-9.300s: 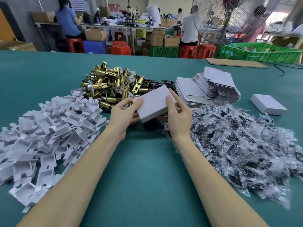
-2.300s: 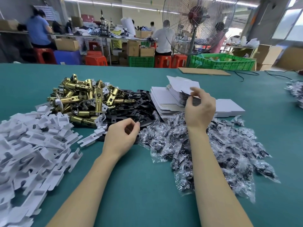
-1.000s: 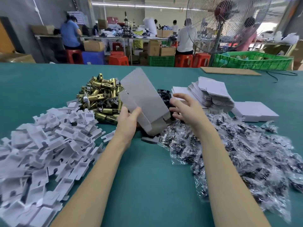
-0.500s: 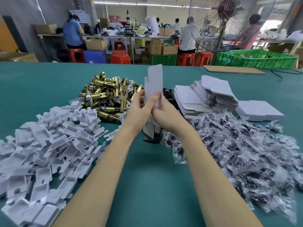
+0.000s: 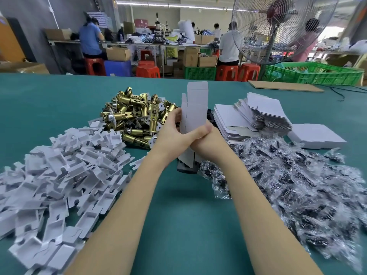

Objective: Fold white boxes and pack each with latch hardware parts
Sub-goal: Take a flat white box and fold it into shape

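Standing fan [image 5: 278, 30] beside green crates [image 5: 313, 76].

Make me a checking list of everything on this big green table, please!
Surface: green table, covered in piles.
Job's things: white box blank held upright; brass latches; flat box stack; white inserts; bagged parts; folded box.
Clutter: cardboard sheet.
Hands: left hand and right hand both grip the blank.
Cables: black cable at far right.
Surroundings: fan, green crate, seated workers.
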The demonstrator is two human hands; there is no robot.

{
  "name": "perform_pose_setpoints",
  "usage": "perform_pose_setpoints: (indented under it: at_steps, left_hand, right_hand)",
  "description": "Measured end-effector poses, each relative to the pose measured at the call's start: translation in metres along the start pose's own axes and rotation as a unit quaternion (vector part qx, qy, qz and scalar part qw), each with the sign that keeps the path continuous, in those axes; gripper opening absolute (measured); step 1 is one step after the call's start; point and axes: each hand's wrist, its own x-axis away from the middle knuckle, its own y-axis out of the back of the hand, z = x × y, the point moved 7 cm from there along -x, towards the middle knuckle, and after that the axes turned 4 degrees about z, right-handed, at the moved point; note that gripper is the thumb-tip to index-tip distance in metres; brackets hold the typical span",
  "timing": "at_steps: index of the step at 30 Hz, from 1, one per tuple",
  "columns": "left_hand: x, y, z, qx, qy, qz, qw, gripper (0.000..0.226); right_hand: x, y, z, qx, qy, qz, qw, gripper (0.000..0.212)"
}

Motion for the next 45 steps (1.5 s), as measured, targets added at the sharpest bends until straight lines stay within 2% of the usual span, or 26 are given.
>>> perform_pose_setpoints:
  at_steps: [6,13,15,18,22,25,29,31,32,35,37,39,42,45]
  left_hand:
    - [0.001,0.002,-0.003,0.019,-0.009,-0.023,1.0,0.106]
    - [0.001,0.0,-0.007,0.042,-0.028,-0.022,0.999,0.078]
    - [0.001,0.001,-0.006,0.058,-0.019,-0.015,0.998,0.078]
    - [-0.001,0.01,-0.003,0.09,0.001,-0.017,0.996,0.08]
    - [-0.004,0.022,0.001,0.096,0.002,-0.047,0.994,0.043]
    - [-0.005,0.018,0.0,0.069,-0.014,-0.063,0.995,0.039]
    - [-0.004,0.008,-0.005,0.049,-0.024,-0.034,0.998,0.068]
    - [-0.002,0.005,-0.01,0.02,-0.029,-0.034,0.999,0.085]
    - [-0.001,0.005,-0.012,0.004,-0.038,-0.045,0.998,0.086]
    - [-0.001,0.011,-0.019,-0.022,-0.071,-0.08,0.994,0.06]
    - [-0.002,0.017,-0.021,-0.01,-0.081,-0.082,0.993,0.035]
    - [-0.004,0.022,-0.022,0.003,-0.084,-0.083,0.993,0.014]
    - [-0.004,0.017,-0.022,0.06,-0.077,-0.031,0.995,0.006]
    - [-0.002,0.011,-0.023,0.122,-0.063,0.029,0.99,0.012]
  right_hand:
    - [-0.001,-0.001,-0.002,-0.049,-0.021,-0.012,0.998,0.041]
    - [0.003,0.004,-0.005,-0.122,-0.034,-0.034,0.991,0.04]
    - [0.004,0.005,-0.01,-0.17,-0.049,-0.022,0.984,0.043]
    - [0.008,0.015,-0.026,-0.239,-0.093,-0.035,0.966,0.026]
    - [0.01,0.024,-0.043,-0.276,-0.112,-0.072,0.952,0.019]
    - [0.009,0.023,-0.043,-0.284,-0.11,-0.082,0.949,0.019]
    - [0.009,0.018,-0.037,-0.276,-0.105,-0.064,0.953,0.048]
    - [0.008,0.017,-0.034,-0.238,-0.092,-0.06,0.965,0.054]
    - [0.007,0.017,-0.033,-0.223,-0.091,-0.066,0.968,0.054]
    - [0.01,0.022,-0.041,-0.256,-0.111,-0.123,0.952,0.052]
    - [0.015,0.029,-0.048,-0.266,-0.128,-0.171,0.94,0.064]
    - [0.018,0.035,-0.051,-0.258,-0.132,-0.181,0.94,0.076]
    - [0.013,0.027,-0.043,-0.309,-0.106,-0.085,0.941,0.081]
    - [0.014,0.019,-0.036,-0.386,-0.087,-0.012,0.918,0.088]
